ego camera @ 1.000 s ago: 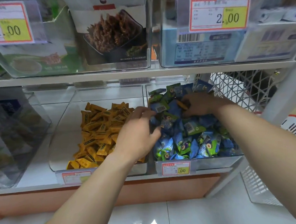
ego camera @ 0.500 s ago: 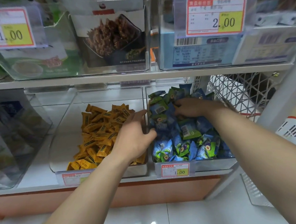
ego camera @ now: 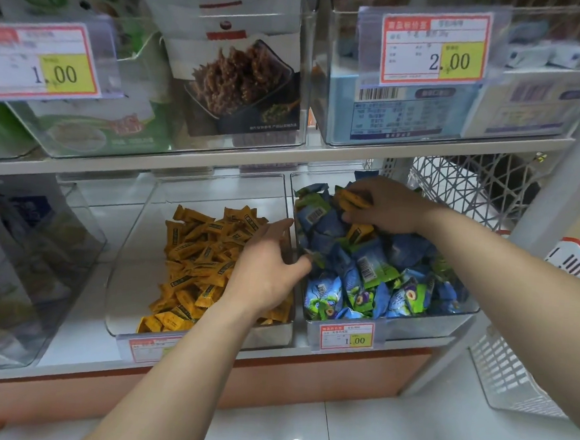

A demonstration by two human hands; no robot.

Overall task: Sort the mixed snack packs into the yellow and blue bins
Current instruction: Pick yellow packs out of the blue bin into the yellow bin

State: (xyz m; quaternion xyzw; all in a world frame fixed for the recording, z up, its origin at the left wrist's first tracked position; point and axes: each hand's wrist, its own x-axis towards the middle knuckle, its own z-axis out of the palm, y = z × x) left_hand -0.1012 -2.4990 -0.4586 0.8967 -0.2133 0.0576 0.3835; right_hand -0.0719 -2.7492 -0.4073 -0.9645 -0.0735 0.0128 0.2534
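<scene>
Snack packs, head view: yellow packs (ego camera: pixel 203 262) are heaped in the left clear bin (ego camera: pixel 130 277). Blue-and-green packs (ego camera: pixel 374 277) fill the right clear bin (ego camera: pixel 428 327). Both bins sit on the lower shelf (ego camera: pixel 77 339).
Price tags: I read "1.00" on the right bin's tag (ego camera: pixel 347 337), "1.00" on the upper-left tag (ego camera: pixel 52 65) and "2.00" on the upper-right tag (ego camera: pixel 434 51). The finer print is too blurred to read.
Right hand (ego camera: pixel 390 206): pinches a stray yellow pack (ego camera: pixel 353 198) at the back of the right bin. Half a second ago it lay flat on the blue heap with no yellow showing.
Second stray (ego camera: pixel 360 231): yellow, lying among the blue packs just below that hand.
Left hand (ego camera: pixel 268 270): fingers straight and spread, holding nothing, astride the wall between the bins with the thumb on the blue side. Its place is unchanged.
Pack look: small crimped wrappers, with barcodes on several blue ones.
</scene>
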